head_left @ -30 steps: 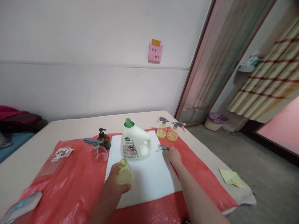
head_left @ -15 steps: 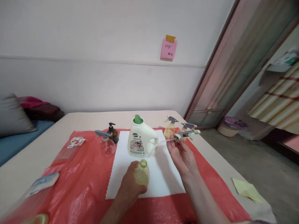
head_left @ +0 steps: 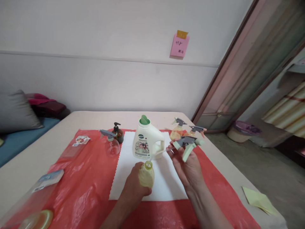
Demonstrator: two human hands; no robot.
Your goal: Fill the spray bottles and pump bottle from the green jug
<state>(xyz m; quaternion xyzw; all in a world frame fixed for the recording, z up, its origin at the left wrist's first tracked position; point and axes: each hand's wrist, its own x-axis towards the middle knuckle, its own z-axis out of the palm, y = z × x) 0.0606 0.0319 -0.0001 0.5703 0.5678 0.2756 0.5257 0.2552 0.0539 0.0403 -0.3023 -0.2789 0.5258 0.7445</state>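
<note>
My left hand is wrapped round a small yellow bottle with an open neck, standing on a white cloth. My right hand holds a grey and pale-green spray trigger head above the cloth, its thin tube slanting down-left toward the bottle's mouth. A white detergent jug with a green cap stands just behind the yellow bottle.
A red plastic sheet covers the table. On it stand a clear spray bottle, a brown pump bottle and two yellow spray bottles. A clear packet lies at the left, yellow paper at the right edge.
My right hand picked the trigger head up from the cloth, raised it and turned it so the tube points toward the yellow bottle. My left hand kept hold of the bottle.
</note>
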